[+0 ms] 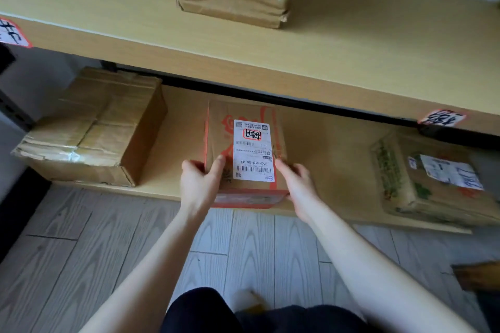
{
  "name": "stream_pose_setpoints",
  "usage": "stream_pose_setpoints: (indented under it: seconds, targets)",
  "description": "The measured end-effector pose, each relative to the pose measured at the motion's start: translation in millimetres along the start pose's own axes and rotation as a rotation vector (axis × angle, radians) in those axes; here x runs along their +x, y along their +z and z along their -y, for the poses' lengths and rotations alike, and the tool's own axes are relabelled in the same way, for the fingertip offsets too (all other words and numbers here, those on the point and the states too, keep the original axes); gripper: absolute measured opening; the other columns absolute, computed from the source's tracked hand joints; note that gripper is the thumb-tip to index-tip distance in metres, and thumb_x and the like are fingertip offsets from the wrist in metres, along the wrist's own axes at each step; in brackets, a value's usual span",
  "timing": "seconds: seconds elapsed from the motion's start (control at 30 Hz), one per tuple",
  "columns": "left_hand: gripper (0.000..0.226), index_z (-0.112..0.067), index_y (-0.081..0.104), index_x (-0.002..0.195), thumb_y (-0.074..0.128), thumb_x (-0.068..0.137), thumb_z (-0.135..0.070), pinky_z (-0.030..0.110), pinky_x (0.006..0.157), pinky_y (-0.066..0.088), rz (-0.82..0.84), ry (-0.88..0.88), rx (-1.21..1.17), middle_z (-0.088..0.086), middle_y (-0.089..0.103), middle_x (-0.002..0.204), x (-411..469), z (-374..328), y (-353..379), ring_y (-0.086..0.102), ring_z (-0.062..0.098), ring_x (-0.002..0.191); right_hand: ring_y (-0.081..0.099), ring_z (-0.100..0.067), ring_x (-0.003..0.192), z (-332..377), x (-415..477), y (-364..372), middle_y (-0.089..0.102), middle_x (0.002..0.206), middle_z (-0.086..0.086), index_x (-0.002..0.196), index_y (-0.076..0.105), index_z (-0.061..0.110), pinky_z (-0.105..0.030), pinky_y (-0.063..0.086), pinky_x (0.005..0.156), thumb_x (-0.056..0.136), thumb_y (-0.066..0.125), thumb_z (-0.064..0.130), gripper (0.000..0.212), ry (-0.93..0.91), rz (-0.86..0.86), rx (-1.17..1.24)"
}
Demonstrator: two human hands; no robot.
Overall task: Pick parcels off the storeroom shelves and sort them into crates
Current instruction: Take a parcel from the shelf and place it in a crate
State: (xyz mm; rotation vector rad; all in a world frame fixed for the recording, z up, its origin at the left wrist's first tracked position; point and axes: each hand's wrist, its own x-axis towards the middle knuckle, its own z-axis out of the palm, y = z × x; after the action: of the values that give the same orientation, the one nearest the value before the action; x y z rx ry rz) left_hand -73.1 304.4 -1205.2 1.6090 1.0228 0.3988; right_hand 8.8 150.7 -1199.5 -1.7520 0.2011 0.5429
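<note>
– On the lower shelf [184, 127], far left, sits a taped brown box [92, 130], with no hand on it. Which one are they after?
– The next one along, the red-printed parcel [246, 151] in the middle. The left hand [201, 181] is curled round its near left corner, thumb up on the top face, the other fingers down the side.
– Which way does it lie?
– Its long axis runs straight away from the person, from the front of the shelf to the back. The near end sits at the shelf's front lip and the far end is under the upper shelf [270, 67]. The white label [253, 150] follows the same line, barcode end nearest the person, and the print is upside down from here.
– And the other side?
– The right hand [297, 184] grips the near right corner, thumb on the top edge beside the label. Both hands are at the near end, about level, one on each flank, so neither is nearer.
– So it comes out lengthwise?
– I'd reckon so. A straight pull toward the body along that axis looks likely, as the board overhead leaves little room to lift first. The green-printed box [433, 178] further right stands well apart. I can't see a crate from here.
</note>
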Motion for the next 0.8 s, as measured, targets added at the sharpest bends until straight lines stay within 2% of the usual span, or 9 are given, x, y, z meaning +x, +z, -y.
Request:
stream_pose_setpoints:
  seconds: [0.13, 0.23, 0.3, 0.33, 0.4, 0.47, 0.6, 0.67, 0.8]
  targets:
    - [0.044, -0.007, 0.051, 0.102, 0.059, 0.082, -0.045, 0.030, 0.075, 0.045, 0.228, 0.034, 0.059, 0.006, 0.058, 0.092, -36, -29, 46, 0.058, 0.025, 0.089, 0.063, -0.023, 0.094, 8, -30, -77, 0.068, 0.104, -0.010, 0.097, 0.060, 0.013, -0.035, 0.048, 0.081, 0.081, 0.065, 0.039, 0.031, -0.020, -0.161, -0.018]
    - [0.039, -0.007, 0.054, 0.089, 0.054, 0.086, -0.045, 0.030, 0.070, 0.041, 0.483, 0.148, 0.156, 0.010, 0.060, 0.089, -96, -55, 99, 0.060, 0.031, 0.091, 0.063, -0.015, 0.083, -3, -74, -159, 0.067, 0.097, -0.003, 0.101, 0.060, 0.014, -0.029, 0.051, 0.070, 0.081, 0.065, 0.041, 0.034, -0.012, -0.348, 0.010]
    - [0.037, -0.008, 0.053, 0.088, 0.053, 0.087, -0.045, 0.029, 0.072, 0.039, 0.615, 0.206, 0.185, 0.012, 0.060, 0.094, -145, -70, 128, 0.059, 0.032, 0.096, 0.062, -0.010, 0.076, -13, -110, -211, 0.066, 0.093, -0.001, 0.104, 0.059, 0.016, -0.024, 0.049, 0.060, 0.082, 0.064, 0.038, 0.032, -0.012, -0.457, 0.049]
    - [0.035, -0.009, 0.051, 0.090, 0.053, 0.087, -0.044, 0.030, 0.075, 0.039, 0.674, 0.222, 0.180, 0.012, 0.059, 0.096, -169, -75, 140, 0.058, 0.032, 0.099, 0.063, -0.012, 0.078, -19, -128, -233, 0.067, 0.095, -0.001, 0.105, 0.060, 0.016, -0.025, 0.051, 0.061, 0.082, 0.063, 0.037, 0.031, -0.010, -0.503, 0.063]
    - [0.031, -0.012, 0.050, 0.092, 0.054, 0.088, -0.042, 0.031, 0.080, 0.042, 0.790, 0.238, 0.184, 0.010, 0.057, 0.098, -213, -83, 161, 0.057, 0.030, 0.101, 0.066, -0.018, 0.088, -28, -161, -273, 0.069, 0.099, -0.004, 0.100, 0.063, 0.021, -0.034, 0.054, 0.076, 0.082, 0.062, 0.035, 0.023, 0.001, -0.596, 0.061]
    - [0.029, -0.011, 0.051, 0.094, 0.054, 0.088, -0.039, 0.033, 0.083, 0.044, 0.890, 0.251, 0.200, 0.012, 0.058, 0.102, -251, -90, 176, 0.057, 0.030, 0.102, 0.065, -0.017, 0.084, -35, -192, -305, 0.069, 0.093, 0.000, 0.092, 0.063, 0.025, -0.033, 0.052, 0.077, 0.082, 0.060, 0.033, 0.013, 0.007, -0.666, 0.068]
    - [0.034, -0.004, 0.060, 0.103, 0.056, 0.088, -0.034, 0.030, 0.079, 0.041, 0.986, 0.325, 0.206, 0.012, 0.062, 0.102, -314, -102, 196, 0.058, 0.028, 0.096, 0.063, -0.007, 0.072, -48, -242, -354, 0.065, 0.081, 0.009, 0.103, 0.061, 0.024, -0.021, 0.047, 0.057, 0.082, 0.059, 0.034, 0.023, 0.024, -0.757, 0.134]
    - [0.023, -0.010, 0.060, 0.093, 0.056, 0.087, -0.032, 0.029, 0.075, 0.039, 1.019, 0.374, 0.188, 0.009, 0.061, 0.094, -344, -109, 207, 0.056, 0.023, 0.083, 0.064, -0.006, 0.071, -56, -265, -376, 0.066, 0.082, 0.010, 0.104, 0.061, 0.023, -0.018, 0.045, 0.052, 0.082, 0.059, 0.035, 0.024, 0.012, -0.792, 0.196]
    - [0.028, -0.006, 0.055, 0.090, 0.060, 0.084, -0.033, 0.031, 0.072, 0.040, 1.038, 0.504, 0.182, 0.010, 0.060, 0.091, -419, -123, 247, 0.055, 0.024, 0.080, 0.064, -0.008, 0.076, -74, -299, -435, 0.067, 0.085, 0.008, 0.094, 0.062, 0.024, -0.023, 0.050, 0.063, 0.083, 0.059, 0.032, 0.014, -0.068, -0.926, 0.294]
